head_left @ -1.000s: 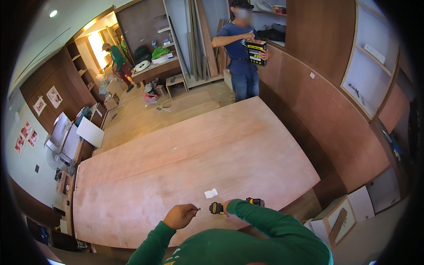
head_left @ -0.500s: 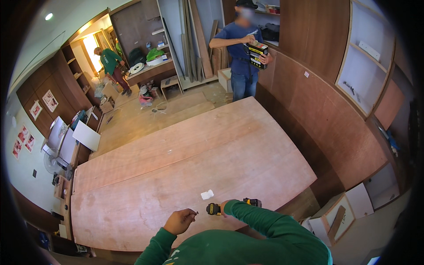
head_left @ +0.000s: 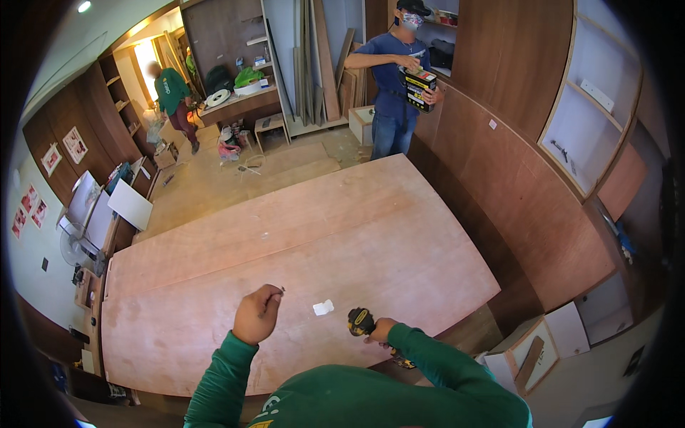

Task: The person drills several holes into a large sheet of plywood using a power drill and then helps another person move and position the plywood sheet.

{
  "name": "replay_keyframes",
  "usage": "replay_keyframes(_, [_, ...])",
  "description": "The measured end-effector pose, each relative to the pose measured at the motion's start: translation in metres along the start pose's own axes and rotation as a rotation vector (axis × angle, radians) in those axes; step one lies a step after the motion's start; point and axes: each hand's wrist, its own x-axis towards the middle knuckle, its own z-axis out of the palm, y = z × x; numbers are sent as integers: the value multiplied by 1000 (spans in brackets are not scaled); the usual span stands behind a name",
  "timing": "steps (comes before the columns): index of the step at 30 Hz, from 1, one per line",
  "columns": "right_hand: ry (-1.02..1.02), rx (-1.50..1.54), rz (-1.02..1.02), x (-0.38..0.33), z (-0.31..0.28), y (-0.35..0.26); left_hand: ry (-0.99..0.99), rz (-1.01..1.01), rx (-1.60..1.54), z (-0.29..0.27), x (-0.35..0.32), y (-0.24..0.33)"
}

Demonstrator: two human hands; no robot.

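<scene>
Over the large reddish plywood sheet (head_left: 399,235), my left hand (head_left: 257,316) is closed in a pinch. A small dark screw (head_left: 282,290) pokes out at its fingertips, too small to show its details. My right hand (head_left: 382,330) grips a black and yellow cordless drill (head_left: 361,322) near the sheet's front edge. The drill's lower part is partly hidden by my hand and sleeve. On the sheet between my hands lies a small white scrap of paper (head_left: 323,307).
Beyond the sheet's far edge, a person in blue (head_left: 396,93) holds a black box (head_left: 420,91). Another person in green (head_left: 173,96) is farther back at left. Shelving (head_left: 585,107) and a curved wooden panel (head_left: 499,164) stand at right, a fan (head_left: 75,242) at left.
My left hand has moved forward and left with the screw. My right hand has shifted slightly, turning the drill to point more forward. The person in green has straightened up.
</scene>
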Motion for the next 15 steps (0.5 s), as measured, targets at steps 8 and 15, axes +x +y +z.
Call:
replay_keyframes(8, [217, 779, -578, -103, -33, -40, -203, -340, -333, 15, 21, -56])
replay_keyframes(15, [452, 632, -1081, -180, -61, -98, -455, -382, -875, 20, 47, -50])
